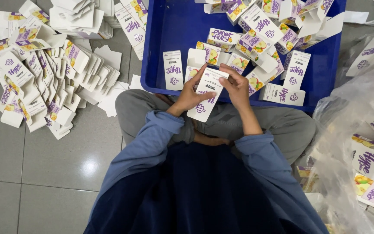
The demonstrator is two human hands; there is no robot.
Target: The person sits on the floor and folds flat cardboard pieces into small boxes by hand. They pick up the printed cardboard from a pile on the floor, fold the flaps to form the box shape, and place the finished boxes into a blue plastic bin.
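I hold a small white carton (207, 93) with purple print above my lap, just in front of the blue tray's near edge. My left hand (190, 93) grips its left side. On its right side my right hand (236, 88) holds it, with fingers curled over the top end. The blue plastic tray (169, 26) lies on the floor beyond my knees and holds several folded cartons (256, 37) of the same kind, white with purple and fruit pictures.
A large heap of flat unfolded carton blanks (44, 69) spreads over the grey tiled floor (61, 160) at the left. At the right a clear plastic bag (360, 143) holds more cartons. My legs are crossed under the tray's near edge.
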